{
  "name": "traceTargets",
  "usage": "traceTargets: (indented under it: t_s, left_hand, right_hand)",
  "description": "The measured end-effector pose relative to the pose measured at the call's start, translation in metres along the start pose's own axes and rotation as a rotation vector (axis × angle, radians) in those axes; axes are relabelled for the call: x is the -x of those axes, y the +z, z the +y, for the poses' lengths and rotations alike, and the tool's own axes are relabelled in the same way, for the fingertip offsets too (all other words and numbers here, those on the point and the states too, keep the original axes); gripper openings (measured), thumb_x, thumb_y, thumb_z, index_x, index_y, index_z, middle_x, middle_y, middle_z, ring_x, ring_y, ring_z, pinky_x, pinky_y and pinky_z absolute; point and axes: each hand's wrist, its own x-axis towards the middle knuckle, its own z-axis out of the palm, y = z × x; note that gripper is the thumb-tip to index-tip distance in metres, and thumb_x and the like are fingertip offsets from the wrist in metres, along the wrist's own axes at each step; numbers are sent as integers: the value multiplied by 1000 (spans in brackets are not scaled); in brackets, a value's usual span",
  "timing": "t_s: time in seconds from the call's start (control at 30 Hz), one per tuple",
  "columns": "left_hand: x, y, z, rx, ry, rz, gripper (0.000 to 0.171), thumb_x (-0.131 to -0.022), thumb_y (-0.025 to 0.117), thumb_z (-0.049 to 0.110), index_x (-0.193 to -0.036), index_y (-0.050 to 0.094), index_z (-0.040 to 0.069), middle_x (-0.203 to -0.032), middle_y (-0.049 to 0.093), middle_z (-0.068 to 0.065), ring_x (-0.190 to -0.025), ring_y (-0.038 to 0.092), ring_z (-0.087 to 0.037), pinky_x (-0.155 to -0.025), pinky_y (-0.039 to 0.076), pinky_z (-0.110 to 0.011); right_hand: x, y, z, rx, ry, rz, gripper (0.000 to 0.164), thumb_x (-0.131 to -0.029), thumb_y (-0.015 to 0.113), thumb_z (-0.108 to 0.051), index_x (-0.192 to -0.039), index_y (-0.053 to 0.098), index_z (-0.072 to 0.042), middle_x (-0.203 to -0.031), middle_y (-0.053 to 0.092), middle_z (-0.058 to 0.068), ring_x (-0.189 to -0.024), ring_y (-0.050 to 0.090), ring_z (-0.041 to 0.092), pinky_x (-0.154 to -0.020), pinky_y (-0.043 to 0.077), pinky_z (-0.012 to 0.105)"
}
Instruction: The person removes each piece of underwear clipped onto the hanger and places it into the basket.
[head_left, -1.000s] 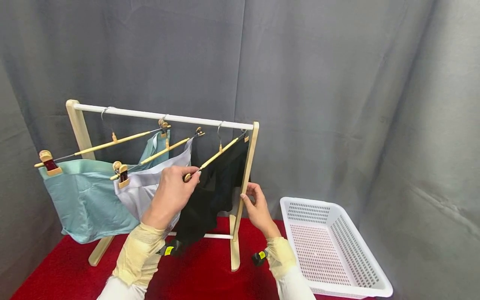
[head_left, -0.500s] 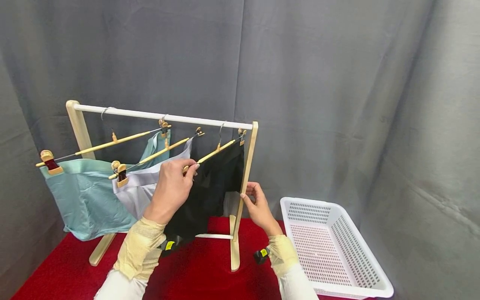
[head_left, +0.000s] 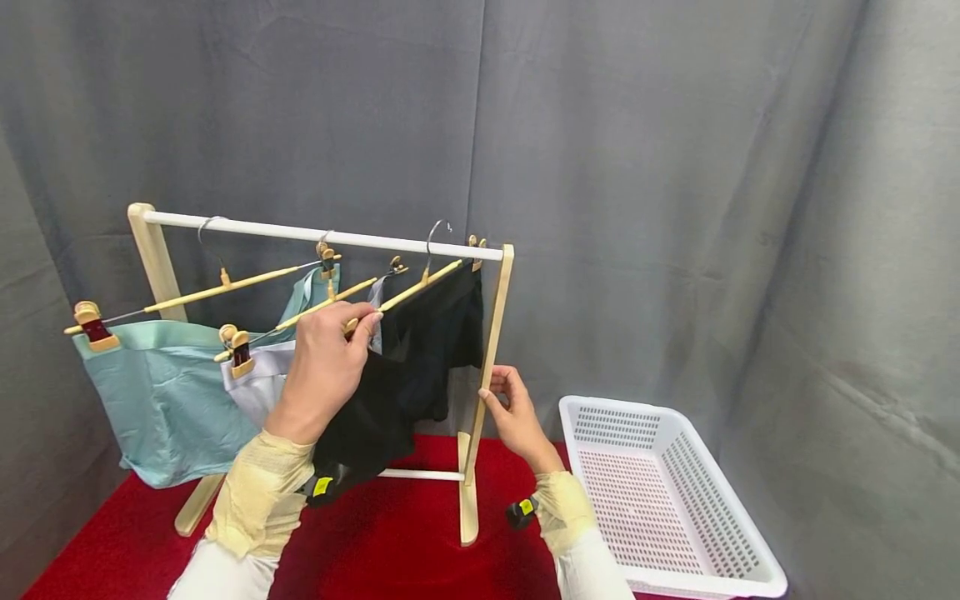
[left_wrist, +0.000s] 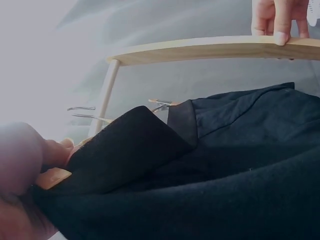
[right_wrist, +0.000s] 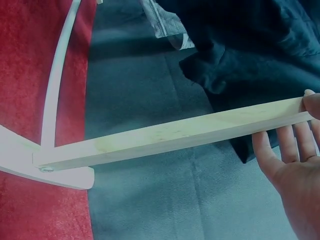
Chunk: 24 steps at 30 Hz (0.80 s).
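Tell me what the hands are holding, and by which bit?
The left hand grips the hanger with the black cloth, by its near end, at the clip. The right hand holds the rack by its right post, partway up.

Your left hand [head_left: 324, 367] and right hand [head_left: 517, 417] are bare. Behind each you wear a crinkled, pale yellow wrap [head_left: 258, 492], with a white sleeve [head_left: 227, 571] further up; a small, black wrist camera [head_left: 517, 515] bearing a bright yellow patch [head_left: 527, 506] juts out beside each wrap.
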Motion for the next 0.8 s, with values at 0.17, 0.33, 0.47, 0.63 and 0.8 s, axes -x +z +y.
traceTargets:
  t_s: [0.17,0.33,0.47,0.63,0.8]
  left_hand:
    - [9,-9,3,-12,3,11,21,-85,64,17,-98,68,1,-86,67,-11,-72,57,-18,-62,48,-38]
    - [19,-17,4,-24,5,23,21,-84,65,15,-99,68,2,-88,67,-12,-74,58,-19,-64,51,-38]
    - [31,-23,2,-16,-10,29,18,-82,66,10,-97,68,1,-89,68,-12,-76,59,-20,-67,53,-41]
    - [55,-29,-3,-27,-26,20,20,-79,68,6,-98,68,2,-88,68,-11,-73,59,-18,-65,53,-41]
    - [78,-32,-11,-31,-72,-9,21,-78,69,7,-99,68,3,-89,68,-8,-74,58,-14,-67,53,-41]
  right_hand:
    - [0,1,0,5,3,7,32,-89,54,-5,-118,42,3,-108,51,22,-97,52,29,-79,48,39]
    - [0,0,0,-17,-3,15,31,-89,53,-3,-117,42,4,-109,49,31,-97,52,30,-78,48,35]
    - [2,-1,0,-13,-11,20,31,-89,54,-4,-117,42,4,-109,49,32,-97,52,30,-78,48,32]
    - [3,-3,-1,5,-18,20,31,-89,55,-4,-116,43,5,-106,51,28,-95,53,29,-78,48,37]
    - [2,-5,-6,13,-9,22,31,-89,55,-5,-116,43,3,-106,51,26,-96,52,29,-78,48,37]
